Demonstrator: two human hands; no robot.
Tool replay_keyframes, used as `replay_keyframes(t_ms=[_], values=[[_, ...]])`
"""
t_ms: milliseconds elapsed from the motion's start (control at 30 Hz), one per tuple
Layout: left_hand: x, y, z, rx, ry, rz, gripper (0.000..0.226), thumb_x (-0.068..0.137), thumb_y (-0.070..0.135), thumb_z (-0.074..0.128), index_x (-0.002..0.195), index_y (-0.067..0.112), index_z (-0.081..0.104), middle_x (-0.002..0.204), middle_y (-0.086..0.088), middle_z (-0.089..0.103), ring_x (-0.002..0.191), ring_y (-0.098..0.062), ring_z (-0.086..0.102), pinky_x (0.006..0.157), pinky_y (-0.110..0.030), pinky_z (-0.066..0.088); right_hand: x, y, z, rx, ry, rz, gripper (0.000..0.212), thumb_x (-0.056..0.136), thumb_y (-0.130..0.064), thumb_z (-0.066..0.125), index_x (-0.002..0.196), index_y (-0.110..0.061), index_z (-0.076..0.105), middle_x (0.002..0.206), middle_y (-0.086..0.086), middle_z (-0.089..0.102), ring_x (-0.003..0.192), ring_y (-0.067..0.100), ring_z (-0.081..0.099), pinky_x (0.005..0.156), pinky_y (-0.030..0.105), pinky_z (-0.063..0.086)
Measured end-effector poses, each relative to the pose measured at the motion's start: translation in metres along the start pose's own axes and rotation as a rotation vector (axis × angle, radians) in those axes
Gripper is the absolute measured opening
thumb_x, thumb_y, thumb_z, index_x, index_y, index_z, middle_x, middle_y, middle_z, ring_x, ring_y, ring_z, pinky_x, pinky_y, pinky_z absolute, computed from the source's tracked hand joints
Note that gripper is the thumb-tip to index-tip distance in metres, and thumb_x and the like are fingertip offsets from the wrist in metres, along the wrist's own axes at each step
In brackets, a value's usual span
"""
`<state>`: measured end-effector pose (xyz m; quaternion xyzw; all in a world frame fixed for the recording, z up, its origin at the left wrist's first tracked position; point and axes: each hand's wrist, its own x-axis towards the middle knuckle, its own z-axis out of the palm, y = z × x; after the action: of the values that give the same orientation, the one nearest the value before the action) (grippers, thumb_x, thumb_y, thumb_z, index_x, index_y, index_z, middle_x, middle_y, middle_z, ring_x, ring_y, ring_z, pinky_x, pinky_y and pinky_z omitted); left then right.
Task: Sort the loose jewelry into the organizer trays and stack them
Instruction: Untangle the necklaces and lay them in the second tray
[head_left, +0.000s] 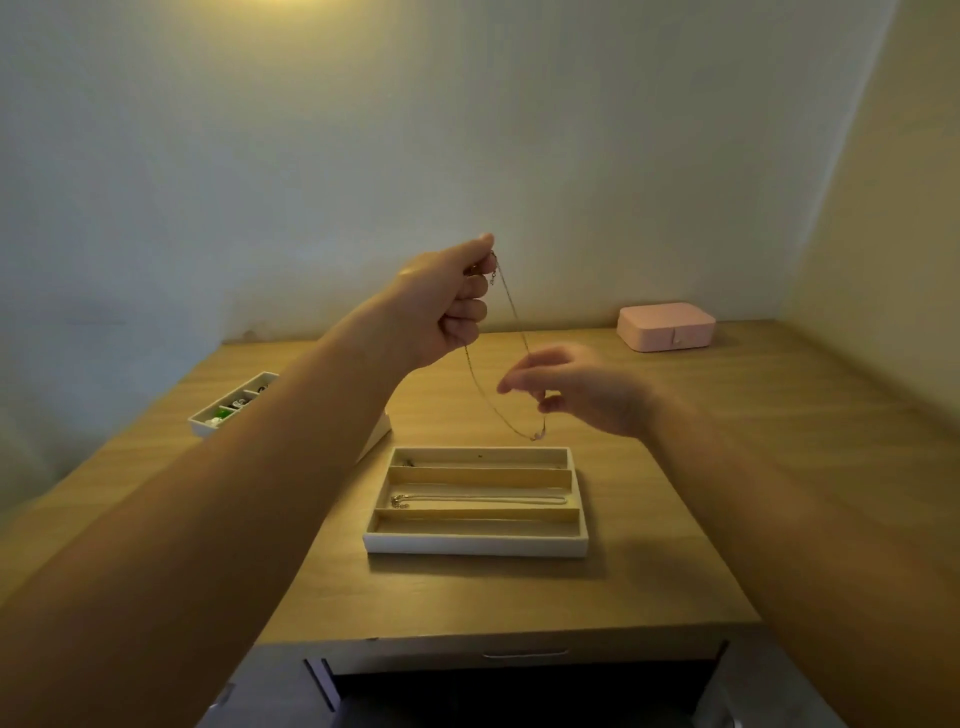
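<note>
My left hand (447, 301) is raised above the table and pinches the clasp end of a thin chain necklace (511, 306), which hangs down in a loop. My right hand (576, 389) is lower and to the right, its blurred fingers loosely curled around the loop's right strand near the pendant at the bottom. Below the loop lies a white organizer tray (475, 545) with three long slots. Another necklace (478, 500) lies in its middle slot. A second tray (208, 423) with small compartments holding small pieces sits at the left, partly hidden by my left forearm.
A pink jewelry box (666, 326) stands closed at the back right of the wooden table (727, 467). Walls close in behind and on the right. The table's front edge runs below the tray, with a drawer under it.
</note>
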<state>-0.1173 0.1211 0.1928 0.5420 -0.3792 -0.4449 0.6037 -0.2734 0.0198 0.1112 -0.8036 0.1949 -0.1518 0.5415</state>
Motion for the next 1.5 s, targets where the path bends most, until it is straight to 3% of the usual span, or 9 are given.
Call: replay_keyframes(t_ms=[100, 233, 400, 633, 900, 1033, 1133, 1233, 1500], values=[[-0.002, -0.002, -0.006, -0.046, -0.003, 0.0, 0.034, 0.103, 0.04, 0.05, 0.074, 0.023, 0.048, 0.053, 0.01, 0.028, 0.043, -0.006, 0.022, 0.039, -0.017, 0.017, -0.002, 0.013, 0.014, 0.011, -0.054, 0.039, 0.012, 0.096, -0.028, 0.064, 0.1, -0.02, 0.072, 0.101, -0.007, 0.072, 0.112, 0.023, 0.061, 0.099, 0.038, 0.048], [-0.006, -0.005, -0.022, -0.119, 0.048, 0.022, 0.034, 0.102, 0.039, 0.051, 0.072, 0.023, 0.05, 0.054, 0.009, 0.027, 0.043, -0.006, 0.022, 0.037, -0.018, 0.019, -0.008, 0.03, 0.021, 0.069, -0.059, 0.052, 0.026, 0.088, -0.037, 0.069, 0.102, -0.016, 0.074, 0.111, -0.003, 0.074, 0.11, 0.012, 0.067, 0.097, 0.031, 0.049], [-0.014, -0.015, -0.054, -0.221, 0.128, -0.009, 0.037, 0.102, 0.038, 0.05, 0.069, 0.022, 0.05, 0.05, 0.009, 0.028, 0.041, -0.006, 0.023, 0.038, -0.017, 0.018, -0.022, 0.049, 0.013, 0.175, -0.092, 0.084, 0.025, 0.093, -0.027, 0.065, 0.106, -0.007, 0.07, 0.112, 0.006, 0.075, 0.111, 0.021, 0.07, 0.1, 0.036, 0.053], [-0.025, -0.052, -0.08, -0.252, 0.227, -0.118, 0.038, 0.103, 0.037, 0.047, 0.068, 0.024, 0.047, 0.046, 0.011, 0.035, 0.035, -0.003, 0.031, 0.033, -0.014, 0.027, -0.032, 0.058, 0.006, 0.502, -0.058, 0.126, 0.018, 0.094, -0.006, 0.059, 0.108, 0.001, 0.069, 0.099, 0.019, 0.073, 0.083, 0.024, 0.075, 0.079, 0.035, 0.063], [-0.052, -0.103, -0.098, -0.315, 0.3, -0.248, 0.028, 0.095, 0.032, 0.064, 0.071, 0.019, 0.056, 0.055, 0.007, 0.048, 0.042, -0.003, 0.045, 0.04, -0.014, 0.045, -0.036, 0.057, 0.003, 0.266, -0.141, 0.357, 0.018, 0.099, -0.004, 0.056, 0.116, -0.002, 0.058, 0.106, 0.018, 0.075, 0.092, 0.025, 0.075, 0.08, 0.034, 0.063], [-0.069, -0.117, -0.109, -0.16, 0.181, -0.243, 0.014, 0.092, 0.023, 0.066, 0.094, 0.009, 0.067, 0.067, -0.001, 0.059, 0.054, -0.007, 0.058, 0.051, -0.018, 0.056, -0.038, 0.056, 0.003, 0.18, -0.179, 0.409, 0.011, 0.097, -0.004, 0.061, 0.107, -0.005, 0.058, 0.107, 0.02, 0.075, 0.091, 0.026, 0.075, 0.08, 0.035, 0.063], [-0.079, -0.123, -0.114, 0.056, 0.07, -0.244, 0.026, 0.088, 0.017, 0.066, 0.108, 0.0, 0.068, 0.076, -0.01, 0.066, 0.062, -0.016, 0.067, 0.056, -0.024, 0.06, -0.039, 0.056, 0.003, -0.009, -0.198, 0.41, 0.01, 0.094, -0.007, 0.067, 0.104, -0.005, 0.066, 0.103, 0.016, 0.075, 0.088, 0.024, 0.072, 0.078, 0.036, 0.061], [-0.081, -0.127, -0.113, 0.245, 0.104, -0.236, 0.02, 0.091, 0.015, 0.067, 0.105, 0.001, 0.07, 0.081, -0.014, 0.071, 0.068, -0.02, 0.071, 0.058, -0.025, 0.061, -0.04, 0.056, 0.003, -0.096, -0.173, 0.43, 0.013, 0.091, -0.007, 0.071, 0.104, -0.005, 0.07, 0.093, 0.011, 0.07, 0.078, 0.019, 0.067, 0.072, 0.032, 0.059], [-0.076, -0.133, -0.113, 0.594, 0.218, -0.172, 0.009, 0.092, 0.012, 0.069, 0.099, 0.007, 0.073, 0.082, -0.008, 0.078, 0.072, -0.017, 0.075, 0.062, -0.025, 0.06, -0.044, 0.054, 0.009, -0.263, -0.127, 0.404, 0.011, 0.094, -0.008, 0.069, 0.102, -0.009, 0.075, 0.091, 0.01, 0.075, 0.078, 0.018, 0.072, 0.076, 0.034, 0.062]])
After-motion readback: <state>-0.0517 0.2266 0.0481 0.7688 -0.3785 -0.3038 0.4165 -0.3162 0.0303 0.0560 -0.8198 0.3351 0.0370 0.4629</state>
